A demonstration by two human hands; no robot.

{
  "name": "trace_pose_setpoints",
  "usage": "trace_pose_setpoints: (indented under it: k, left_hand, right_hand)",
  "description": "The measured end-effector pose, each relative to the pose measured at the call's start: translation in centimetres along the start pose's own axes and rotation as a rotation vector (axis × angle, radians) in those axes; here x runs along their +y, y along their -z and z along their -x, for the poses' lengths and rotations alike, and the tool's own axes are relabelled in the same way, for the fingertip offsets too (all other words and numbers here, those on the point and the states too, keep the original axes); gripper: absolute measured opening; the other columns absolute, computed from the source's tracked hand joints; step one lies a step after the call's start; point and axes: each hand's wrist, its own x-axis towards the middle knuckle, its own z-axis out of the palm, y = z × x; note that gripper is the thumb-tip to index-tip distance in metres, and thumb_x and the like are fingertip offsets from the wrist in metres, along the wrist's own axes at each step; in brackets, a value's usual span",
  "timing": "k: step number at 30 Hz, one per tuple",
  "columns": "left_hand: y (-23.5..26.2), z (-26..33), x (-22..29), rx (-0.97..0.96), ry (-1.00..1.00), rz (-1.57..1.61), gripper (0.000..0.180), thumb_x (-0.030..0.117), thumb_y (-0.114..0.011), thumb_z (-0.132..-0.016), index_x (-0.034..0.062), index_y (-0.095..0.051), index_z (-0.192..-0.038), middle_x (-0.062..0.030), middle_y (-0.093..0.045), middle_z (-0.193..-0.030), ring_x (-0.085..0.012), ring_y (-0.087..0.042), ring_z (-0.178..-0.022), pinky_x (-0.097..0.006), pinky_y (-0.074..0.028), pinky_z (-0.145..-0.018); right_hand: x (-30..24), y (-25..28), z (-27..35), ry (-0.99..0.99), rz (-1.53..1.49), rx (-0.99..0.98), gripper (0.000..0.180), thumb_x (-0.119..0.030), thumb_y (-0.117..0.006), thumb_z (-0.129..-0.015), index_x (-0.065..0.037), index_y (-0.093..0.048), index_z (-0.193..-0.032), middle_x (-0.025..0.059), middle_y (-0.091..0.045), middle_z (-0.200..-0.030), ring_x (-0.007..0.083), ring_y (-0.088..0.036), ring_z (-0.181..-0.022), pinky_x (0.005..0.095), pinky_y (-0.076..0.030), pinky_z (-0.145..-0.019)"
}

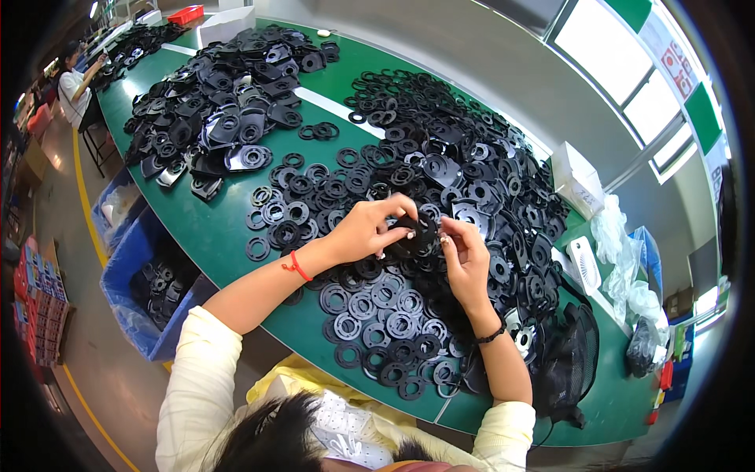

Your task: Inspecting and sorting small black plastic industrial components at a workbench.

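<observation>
Right now I see both hands meeting over the green table: left hand comes in from the lower left, fingers curled and pinched on a black round plastic part; right hand comes up from below, fingertips closed on the same part's right edge. Part sits between the two hands, just above the spread of black rings. Red cord on left wrist, black band on right. White carton on the table's right edge, another white box at the far end near a red tray. Blue bin with more parts sits below the left edge. Part's exact shape is hard to make out, fingers cover most of it.
</observation>
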Motion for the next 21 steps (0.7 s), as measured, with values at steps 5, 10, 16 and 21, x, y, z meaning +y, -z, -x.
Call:
trace_pose_setpoints:
  k: [5,10,16,21]
  left_hand:
    - [0.6,-0.2,-0.4,0.108,0.058,-0.027,0.049,0.009,-0.072,-0.077,0.0064,-0.037,-0.111,-0.0027,-0.058,-0.076,-0.0036,-0.049,-0.044,-0.019,-0.035,-0.041]
    - [1.1,-0.4,-1.3,0.220,0.035,-0.163,0.028,0.021,-0.076,-0.075,0.0015,-0.062,-0.090,0.0032,-0.053,-0.063,0.0008,-0.036,-0.049,-0.018,-0.027,-0.044]
    - [1.2,-0.7,-2.0,0.247,0.121,-0.169,0.030,0.029,-0.074,-0.077,0.0014,-0.062,-0.082,0.0006,-0.058,-0.063,-0.0032,-0.045,-0.050,-0.022,-0.034,-0.045]
    - [1.5,-0.9,-1.9,0.136,0.197,0.222,0.024,0.027,-0.068,-0.084,0.0037,-0.061,-0.085,0.0047,-0.060,-0.070,-0.0003,-0.048,-0.057,-0.020,-0.036,-0.047]
  right_hand:
    - [1.4,1.0,-0.1,-0.086,0.299,-0.091,0.043,0.005,-0.059,-0.076,-0.003,-0.053,-0.118,0.0139,-0.051,-0.115,0.0242,-0.056,-0.099,0.0296,-0.048,-0.079]
    - [1.7,0.6,0.6,-0.021,0.477,-0.102,0.045,0.001,-0.066,-0.075,-0.003,-0.054,-0.118,0.0167,-0.045,-0.123,0.0292,-0.053,-0.104,0.0333,-0.047,-0.085]
    - [1.8,1.0,0.6,0.005,0.571,-0.113,0.043,-0.005,-0.071,-0.075,0.000,-0.054,-0.114,0.0170,-0.045,-0.122,0.0341,-0.050,-0.110,0.0378,-0.043,-0.093]
    - [1.1,1.0,0.2,0.070,0.577,-0.055,0.040,-0.004,-0.069,-0.076,0.000,-0.054,-0.113,0.0173,-0.048,-0.117,0.0347,-0.051,-0.107,0.0377,-0.043,-0.091]
